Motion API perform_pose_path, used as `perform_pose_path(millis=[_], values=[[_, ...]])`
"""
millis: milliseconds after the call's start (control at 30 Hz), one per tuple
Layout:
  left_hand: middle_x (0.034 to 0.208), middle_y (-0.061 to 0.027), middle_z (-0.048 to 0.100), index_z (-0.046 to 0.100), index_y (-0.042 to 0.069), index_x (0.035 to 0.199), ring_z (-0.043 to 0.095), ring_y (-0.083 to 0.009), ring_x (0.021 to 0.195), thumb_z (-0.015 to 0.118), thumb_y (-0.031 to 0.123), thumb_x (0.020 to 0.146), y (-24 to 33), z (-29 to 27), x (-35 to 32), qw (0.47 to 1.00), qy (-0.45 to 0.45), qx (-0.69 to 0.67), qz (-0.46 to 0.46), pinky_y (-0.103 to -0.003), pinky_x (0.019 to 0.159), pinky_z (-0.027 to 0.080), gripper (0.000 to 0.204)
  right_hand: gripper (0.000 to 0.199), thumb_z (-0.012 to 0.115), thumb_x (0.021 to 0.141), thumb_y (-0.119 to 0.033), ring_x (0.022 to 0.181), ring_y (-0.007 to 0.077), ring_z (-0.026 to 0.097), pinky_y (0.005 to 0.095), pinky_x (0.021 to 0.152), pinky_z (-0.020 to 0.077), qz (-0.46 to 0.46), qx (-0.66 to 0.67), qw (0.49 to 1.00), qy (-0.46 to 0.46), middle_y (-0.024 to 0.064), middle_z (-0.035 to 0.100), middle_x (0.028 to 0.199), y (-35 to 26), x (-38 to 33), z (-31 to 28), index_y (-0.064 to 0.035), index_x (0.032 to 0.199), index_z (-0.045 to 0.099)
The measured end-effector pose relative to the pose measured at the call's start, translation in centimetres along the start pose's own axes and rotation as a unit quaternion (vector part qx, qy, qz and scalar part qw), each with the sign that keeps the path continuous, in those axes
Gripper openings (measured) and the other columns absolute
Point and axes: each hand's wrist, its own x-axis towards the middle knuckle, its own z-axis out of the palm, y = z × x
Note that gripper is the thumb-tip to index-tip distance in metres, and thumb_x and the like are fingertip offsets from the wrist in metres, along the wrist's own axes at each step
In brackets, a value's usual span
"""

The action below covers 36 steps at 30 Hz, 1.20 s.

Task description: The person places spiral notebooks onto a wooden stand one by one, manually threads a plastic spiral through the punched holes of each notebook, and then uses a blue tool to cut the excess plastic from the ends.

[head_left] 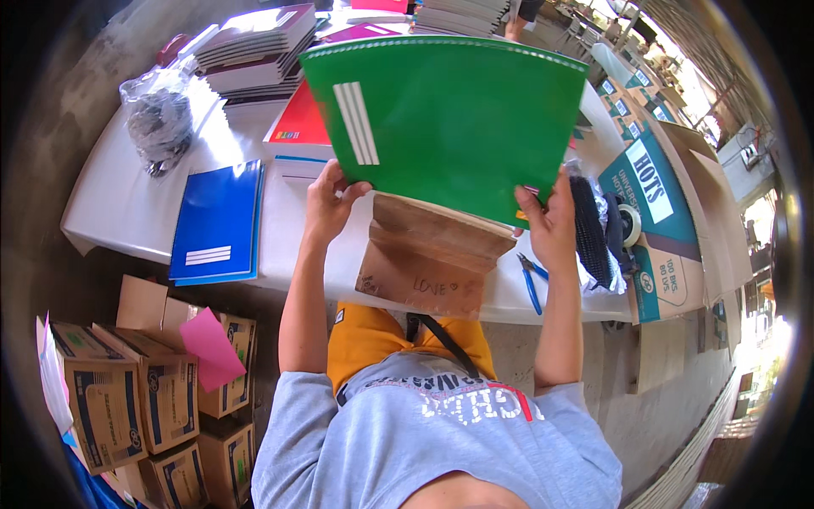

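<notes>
A green notebook (pixel 449 127) is held up over the table by both my hands, its perforated or coil-bound edge at the top and three white label lines on its left. My left hand (pixel 329 199) grips its lower left corner, thumb in front. At the lower right corner, my right hand (pixel 549 212) pinches it the same way. Below the notebook a brown cardboard piece (pixel 428 263), folded and handwritten on, lies at the table's near edge. Blue-handled pliers (pixel 531 284) rest beside it, close to my right forearm. What lies behind the notebook is partly hidden.
Blue notebooks (pixel 219 220) lie at the table's left edge, near a plastic bag of dark material (pixel 161 127). Stacks of notebooks (pixel 254 51) and a red notebook (pixel 301 119) stand behind. Black binding coils (pixel 591 233), a tape roll (pixel 629 225) and a carton (pixel 670 220) are right. Boxes (pixel 102 407) stand lower left.
</notes>
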Motion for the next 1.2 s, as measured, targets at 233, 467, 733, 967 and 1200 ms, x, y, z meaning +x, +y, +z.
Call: perform_pose_path(millis=[233,467,733,967,1200], values=[[0.087,-0.0055,0.066,0.052,0.002,0.112,0.060,-0.0122,0.078,0.068,-0.002,0.074,-3.8,-0.4,-2.3,0.998,-0.019,0.034,-0.045,-0.028,0.070,0.048,0.041,0.037,0.060,0.086,-0.014,0.071,0.0166,0.064,0.0293,0.063,0.0490,0.042,-0.102,0.991,-0.080,0.0105,0.065,0.078,3.0,-1.0,-1.9,0.0015,0.115,0.044],[0.084,-0.0116,0.067,0.052,0.007,0.112,0.063,-0.0217,0.074,0.065,-0.003,0.074,-4.1,-1.5,-5.2,0.975,-0.037,0.210,-0.059,-0.032,0.065,0.050,0.042,0.018,0.055,0.088,-0.013,0.089,0.0168,0.063,0.0307,0.077,0.0482,0.134,-0.017,0.990,0.029,0.0095,0.067,0.086,8.1,-0.2,-10.2,-0.0022,0.103,0.056],[0.122,-0.0154,0.045,0.046,0.002,0.120,0.041,-0.0332,0.118,0.080,0.016,0.066,0.4,-0.8,-4.0,0.918,0.154,0.340,0.134,-0.042,0.099,0.034,0.065,0.027,0.054,0.082,-0.013,0.103,0.0370,0.054,0.0426,0.082,0.0497,0.239,-0.626,0.741,-0.044,0.0230,0.055,0.108,22.8,1.4,-12.2,-0.0014,0.107,0.053],[0.115,-0.0112,0.049,0.048,0.007,0.124,0.038,-0.0293,0.123,0.071,0.049,0.069,13.2,12.7,-2.6,0.892,0.000,0.382,0.239,-0.055,0.106,0.016,0.072,0.034,0.051,0.078,-0.003,0.099,0.0404,0.057,0.0473,0.084,0.0471,0.264,-0.589,0.755,-0.118,0.0256,0.059,0.104,16.1,6.9,-13.8,-0.0016,0.111,0.050],[0.096,-0.0076,0.048,0.052,0.012,0.089,0.045,-0.0261,0.109,0.072,0.054,0.063,11.1,16.6,-1.3,0.867,-0.005,0.449,0.216,-0.064,0.102,0.005,0.053,0.051,0.048,0.082,-0.002,0.077,0.0257,0.054,0.0356,0.070,0.0423,-0.009,-0.313,0.939,-0.140,0.0152,0.055,0.096,3.3,3.9,-12.9,-0.0139,0.131,0.042]])
